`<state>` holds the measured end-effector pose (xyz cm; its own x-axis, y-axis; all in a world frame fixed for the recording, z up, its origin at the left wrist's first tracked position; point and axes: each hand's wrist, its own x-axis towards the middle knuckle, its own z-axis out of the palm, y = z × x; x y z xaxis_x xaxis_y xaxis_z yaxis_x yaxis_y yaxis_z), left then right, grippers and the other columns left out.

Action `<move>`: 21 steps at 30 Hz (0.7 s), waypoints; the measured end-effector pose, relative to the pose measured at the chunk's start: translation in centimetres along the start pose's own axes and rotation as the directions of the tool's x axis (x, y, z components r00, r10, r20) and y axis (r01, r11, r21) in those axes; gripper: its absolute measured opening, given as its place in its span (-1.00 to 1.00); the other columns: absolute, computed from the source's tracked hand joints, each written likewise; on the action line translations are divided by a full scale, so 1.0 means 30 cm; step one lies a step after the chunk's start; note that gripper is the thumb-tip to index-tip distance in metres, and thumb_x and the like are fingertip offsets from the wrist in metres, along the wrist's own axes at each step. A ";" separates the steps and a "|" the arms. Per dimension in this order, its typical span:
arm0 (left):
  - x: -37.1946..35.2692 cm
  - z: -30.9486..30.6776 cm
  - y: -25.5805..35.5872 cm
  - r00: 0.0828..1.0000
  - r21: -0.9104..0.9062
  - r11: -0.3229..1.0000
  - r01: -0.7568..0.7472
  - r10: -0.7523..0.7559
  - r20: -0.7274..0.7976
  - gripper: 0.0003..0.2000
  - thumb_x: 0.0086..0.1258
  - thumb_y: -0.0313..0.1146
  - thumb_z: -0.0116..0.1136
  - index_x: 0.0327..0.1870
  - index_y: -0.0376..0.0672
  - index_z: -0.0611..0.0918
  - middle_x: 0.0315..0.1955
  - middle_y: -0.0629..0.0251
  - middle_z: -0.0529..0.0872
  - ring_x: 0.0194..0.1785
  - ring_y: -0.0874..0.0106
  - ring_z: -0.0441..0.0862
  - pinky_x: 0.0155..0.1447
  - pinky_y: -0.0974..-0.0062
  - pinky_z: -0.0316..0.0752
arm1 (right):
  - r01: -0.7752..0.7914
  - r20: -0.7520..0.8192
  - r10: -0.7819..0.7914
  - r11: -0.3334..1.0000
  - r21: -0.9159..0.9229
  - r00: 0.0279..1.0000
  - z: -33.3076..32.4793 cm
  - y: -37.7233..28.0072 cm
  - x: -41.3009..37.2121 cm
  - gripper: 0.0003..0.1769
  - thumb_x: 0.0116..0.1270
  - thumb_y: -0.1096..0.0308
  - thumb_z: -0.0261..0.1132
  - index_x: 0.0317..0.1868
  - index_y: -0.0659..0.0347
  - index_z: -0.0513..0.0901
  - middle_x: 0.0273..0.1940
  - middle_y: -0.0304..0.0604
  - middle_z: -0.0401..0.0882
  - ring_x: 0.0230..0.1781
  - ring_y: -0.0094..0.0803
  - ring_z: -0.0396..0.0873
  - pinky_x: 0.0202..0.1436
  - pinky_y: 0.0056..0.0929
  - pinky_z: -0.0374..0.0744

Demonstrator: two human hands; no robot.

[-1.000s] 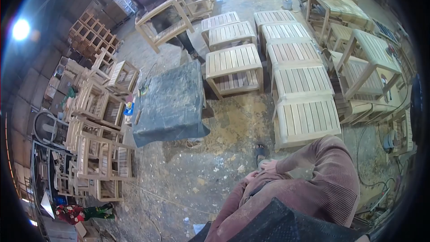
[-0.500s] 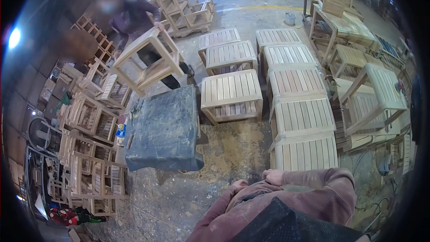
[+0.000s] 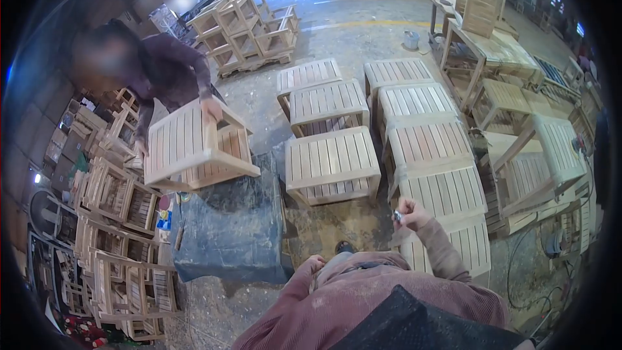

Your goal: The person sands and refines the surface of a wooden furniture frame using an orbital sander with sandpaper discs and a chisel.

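My right hand point(image 3: 413, 214) is raised in front of me, beside the row of slatted wooden stools. Its fingers are closed on a small shiny metal object point(image 3: 397, 216), too small to name. Low at my waist is my left hand point(image 3: 315, 262), its fingers curled; whatever they may hold is hidden. Closest to my right hand is a slatted stool top point(image 3: 442, 192). Across from me, a co-worker point(image 3: 172, 68) grips another slatted stool point(image 3: 188, 142) with both hands, tilted over a bench with a dark cloth cover point(image 3: 227, 230).
A shorter row of stools point(image 3: 332, 161) stands in the middle. Stacked wooden frames point(image 3: 123, 253) line the left side. A screwdriver-like tool point(image 3: 179, 236) lies on the bench's left edge. On the right are a workbench point(image 3: 495, 42), a tilted stool point(image 3: 551, 159) and cables point(image 3: 512, 285) on the floor.
My right hand has left my waist and risen forward, now showing a small metal object. The co-worker has turned the stool and brought it down to the covered bench, leaning closer.
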<state>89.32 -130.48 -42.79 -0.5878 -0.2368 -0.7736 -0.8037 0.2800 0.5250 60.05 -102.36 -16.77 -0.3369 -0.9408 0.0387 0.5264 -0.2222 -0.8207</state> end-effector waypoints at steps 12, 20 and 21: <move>0.125 -0.243 0.087 0.931 -0.399 0.875 -0.274 0.138 -0.337 -0.73 0.15 -0.34 0.25 -0.13 -0.18 0.61 -0.26 0.21 0.69 -0.13 0.38 0.62 -0.02 0.44 0.49 | -0.135 -0.526 0.366 0.895 0.426 0.767 -0.026 0.129 0.817 -0.86 0.39 0.21 0.04 -0.17 0.06 0.38 -0.37 -0.16 0.55 -0.46 -0.32 0.54 -0.52 -0.37 0.55; -0.172 0.170 -0.279 0.875 -0.668 0.729 0.148 -0.411 -0.255 -0.73 0.13 -0.36 0.27 -0.14 -0.22 0.60 -0.28 0.28 0.68 -0.20 0.45 0.59 -0.08 0.45 0.49 | -0.129 -0.394 0.441 0.782 0.610 0.807 -0.071 0.010 1.235 -0.79 0.34 0.19 0.10 -0.31 0.15 0.45 -0.44 -0.16 0.53 -0.47 -0.32 0.52 -0.45 -0.38 0.55; -0.188 0.226 -0.275 0.883 -0.654 0.729 0.202 -0.425 -0.200 -0.73 0.13 -0.36 0.27 -0.14 -0.22 0.60 -0.28 0.28 0.68 -0.20 0.45 0.59 -0.08 0.45 0.49 | -0.090 -0.349 0.395 0.761 0.643 0.850 -0.060 -0.034 1.288 -0.80 0.33 0.21 0.11 -0.34 0.17 0.46 -0.44 -0.17 0.53 -0.46 -0.33 0.52 -0.46 -0.40 0.55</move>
<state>99.89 -125.15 -45.16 -0.1959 -0.5145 -0.8348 -0.7651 -0.4523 0.4583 45.09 -138.01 -15.46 -0.3503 -0.7980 -0.4903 0.9326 -0.2487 -0.2617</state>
